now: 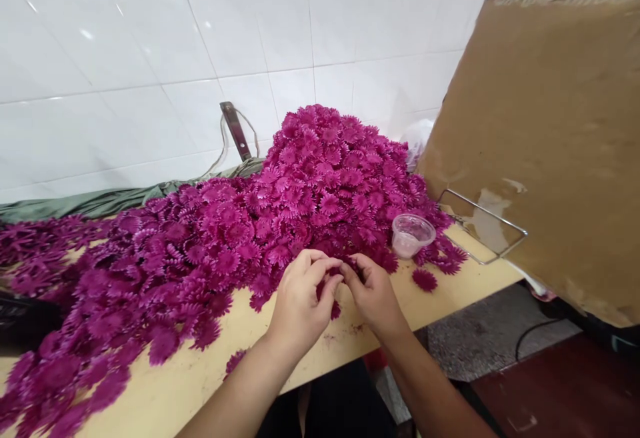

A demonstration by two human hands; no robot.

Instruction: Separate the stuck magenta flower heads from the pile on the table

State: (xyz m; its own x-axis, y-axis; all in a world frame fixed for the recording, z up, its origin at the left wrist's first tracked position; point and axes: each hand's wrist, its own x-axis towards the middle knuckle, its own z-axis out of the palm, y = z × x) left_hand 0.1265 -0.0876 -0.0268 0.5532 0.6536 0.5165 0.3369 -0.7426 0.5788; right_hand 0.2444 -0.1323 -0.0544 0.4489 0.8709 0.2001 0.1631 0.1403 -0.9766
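My left hand [303,295] and my right hand [371,290] meet fingertip to fingertip over the front of the table. Both are closed in a pinch. Magenta petals show between and behind the fingers, apparently of a flower head held there, though the fingers cover most of it. Just beyond them rises a big heap of magenta flower heads [325,178] with fringed petals. One loose flower head [425,280] lies to the right of my right hand. A small clear plastic cup [413,235] stands near it, with something whitish in it.
The pale tabletop [170,391] carries more flower heads spread leftward. A large cardboard sheet [540,138] leans at right, with a bent metal wire frame [525,233] before it. Green cloth [90,201] runs along the tiled wall [150,38]. A dark object [25,321] sits far left.
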